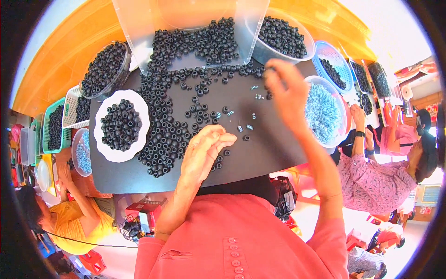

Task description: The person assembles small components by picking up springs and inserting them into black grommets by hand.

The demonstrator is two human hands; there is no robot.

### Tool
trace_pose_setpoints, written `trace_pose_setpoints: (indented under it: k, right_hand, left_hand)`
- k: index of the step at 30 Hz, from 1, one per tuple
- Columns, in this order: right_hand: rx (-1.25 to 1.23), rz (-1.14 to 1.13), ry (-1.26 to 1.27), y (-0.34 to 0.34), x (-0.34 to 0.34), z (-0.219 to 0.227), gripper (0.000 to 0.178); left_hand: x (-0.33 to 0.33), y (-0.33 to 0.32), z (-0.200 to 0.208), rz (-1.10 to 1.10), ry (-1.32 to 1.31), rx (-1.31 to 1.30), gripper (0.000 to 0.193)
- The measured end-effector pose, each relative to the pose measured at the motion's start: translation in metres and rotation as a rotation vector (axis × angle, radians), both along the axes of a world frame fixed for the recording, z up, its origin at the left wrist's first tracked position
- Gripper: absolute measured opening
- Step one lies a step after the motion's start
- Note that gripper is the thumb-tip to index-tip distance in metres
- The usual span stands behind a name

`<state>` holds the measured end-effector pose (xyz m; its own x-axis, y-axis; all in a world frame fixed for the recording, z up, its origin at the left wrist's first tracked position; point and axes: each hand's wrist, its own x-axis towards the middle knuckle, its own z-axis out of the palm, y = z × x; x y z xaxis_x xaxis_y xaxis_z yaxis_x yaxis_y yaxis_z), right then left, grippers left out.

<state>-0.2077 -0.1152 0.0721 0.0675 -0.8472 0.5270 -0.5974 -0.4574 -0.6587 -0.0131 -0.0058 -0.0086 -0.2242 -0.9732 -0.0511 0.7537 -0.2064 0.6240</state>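
Note:
My left hand (pixel 203 151) is over the near middle of the dark table (pixel 260 158), thumb and fingertips pinched together. What it holds, if anything, is hidden. My right hand (pixel 290 90) is raised over the table's right side, fingers bent inward and slightly blurred. Dark bits show at its fingertips, but I cannot tell whether they are gripped. Small round black pieces with holes (pixel 160 125) spread over the left and middle of the table. Between my hands are several tiny metal springs (pixel 250 127) and one loose black piece (pixel 246 138).
A clear bin (pixel 186 11) lies tipped at the back, black pieces spilling out. Around it stand a white scalloped plate (pixel 103 144), a clear tub (pixel 304 51), a blue basket (pixel 346 69) and a tub of bluish springs (pixel 325 114). People (pixel 83 223) sit at both sides.

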Motion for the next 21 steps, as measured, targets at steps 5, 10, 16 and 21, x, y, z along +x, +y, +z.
trace_pose_setpoints:
  k: [5,10,16,21]
  right_hand:
    - [-0.444,-0.231,0.287,-0.074,-0.045,0.013,0.021]
    - [-0.138,0.3,0.118,-0.046,0.017,-0.031,0.022]
    - [-0.182,0.345,0.413,-0.051,0.04,-0.07,0.025]
    - [0.218,0.322,0.181,-0.022,0.045,-0.057,0.022]
  left_hand:
    - [-0.003,-0.002,0.001,-0.057,0.04,0.007,0.02]
    - [0.0,0.0,0.001,-0.073,0.072,0.056,0.017]
    - [-0.003,0.0,0.004,-0.057,0.05,0.091,0.014]
    - [-0.006,0.001,0.005,0.067,-0.075,0.017,0.015]
